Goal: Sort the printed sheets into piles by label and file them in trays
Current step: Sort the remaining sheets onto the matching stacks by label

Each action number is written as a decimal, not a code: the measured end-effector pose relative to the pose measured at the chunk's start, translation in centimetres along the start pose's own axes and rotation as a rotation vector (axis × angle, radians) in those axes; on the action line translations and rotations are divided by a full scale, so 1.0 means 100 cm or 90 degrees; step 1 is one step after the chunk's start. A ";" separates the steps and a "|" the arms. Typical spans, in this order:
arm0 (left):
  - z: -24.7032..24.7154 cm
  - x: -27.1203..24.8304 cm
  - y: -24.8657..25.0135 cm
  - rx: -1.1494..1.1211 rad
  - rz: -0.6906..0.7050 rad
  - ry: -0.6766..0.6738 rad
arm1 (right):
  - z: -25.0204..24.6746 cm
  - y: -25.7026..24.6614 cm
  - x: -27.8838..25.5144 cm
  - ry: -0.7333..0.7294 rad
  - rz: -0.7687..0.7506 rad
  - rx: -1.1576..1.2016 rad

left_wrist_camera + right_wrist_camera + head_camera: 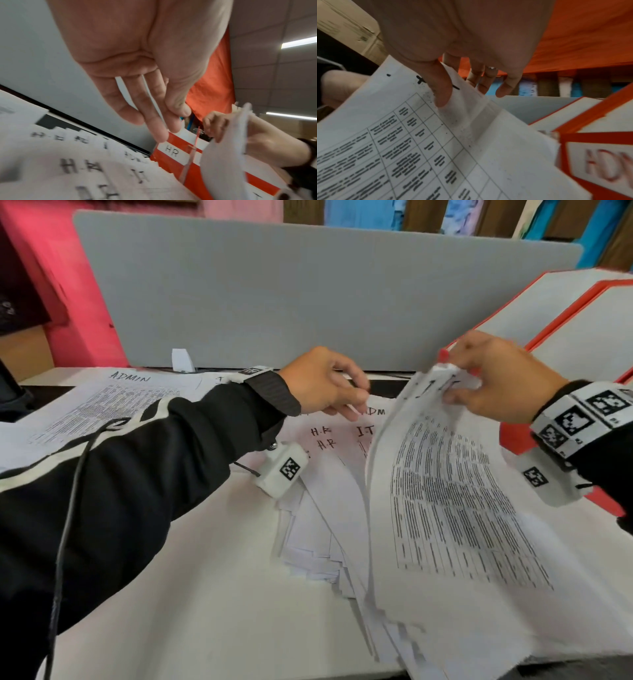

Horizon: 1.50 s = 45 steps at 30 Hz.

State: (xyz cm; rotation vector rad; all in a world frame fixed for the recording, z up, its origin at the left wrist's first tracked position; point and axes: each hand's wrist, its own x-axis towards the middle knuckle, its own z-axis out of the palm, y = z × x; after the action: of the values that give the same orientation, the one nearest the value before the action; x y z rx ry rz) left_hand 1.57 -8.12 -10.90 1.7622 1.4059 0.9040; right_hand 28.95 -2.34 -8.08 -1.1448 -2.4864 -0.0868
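Printed sheets (445,491) pinched in right hand (500,378); left hand (322,381) loosely curled, empty.

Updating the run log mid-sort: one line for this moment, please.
right hand: pinches lifted sheets by top edge | left hand: over fanned pile, fingers curled, grip unclear | ADMIN sheet: set aside far left | trays: right

Handwritten "ADMIN" is showing atop a sheet (113,402) at the desk's far left edge; fanned sheets (329,440) are reading "H.R" and "I.T"; a tray label (173,152) is reading "HR".
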 end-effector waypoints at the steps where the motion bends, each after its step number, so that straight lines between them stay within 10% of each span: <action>1: -0.007 -0.001 -0.005 -0.001 -0.017 0.021 | -0.006 0.008 -0.005 0.001 0.009 0.009; 9: -0.005 -0.002 -0.008 0.039 -0.070 0.046 | -0.044 0.032 -0.013 0.100 0.066 0.131; 17: 0.029 0.026 -0.020 0.612 -0.110 -0.103 | -0.033 0.009 -0.012 -0.095 -0.063 0.086; 29: 0.007 0.032 -0.019 0.515 -0.077 0.052 | -0.042 0.036 -0.027 -0.157 -0.019 0.082; 34: 0.020 0.027 0.032 0.286 0.084 0.015 | -0.033 0.011 -0.019 -0.121 -0.078 0.069; 41: 0.045 0.004 0.077 -0.164 0.090 -0.067 | -0.057 0.004 -0.008 0.053 -0.010 0.016; 45: 0.049 -0.001 0.056 -0.022 0.071 -0.034 | -0.065 -0.001 -0.011 0.251 0.047 0.110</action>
State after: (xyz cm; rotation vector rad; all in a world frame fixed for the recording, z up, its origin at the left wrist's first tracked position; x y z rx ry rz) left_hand 8.49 -9.67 -8.63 1.8411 1.2614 0.9273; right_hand 31.63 -4.61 -2.52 -1.0321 -2.0610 -0.0690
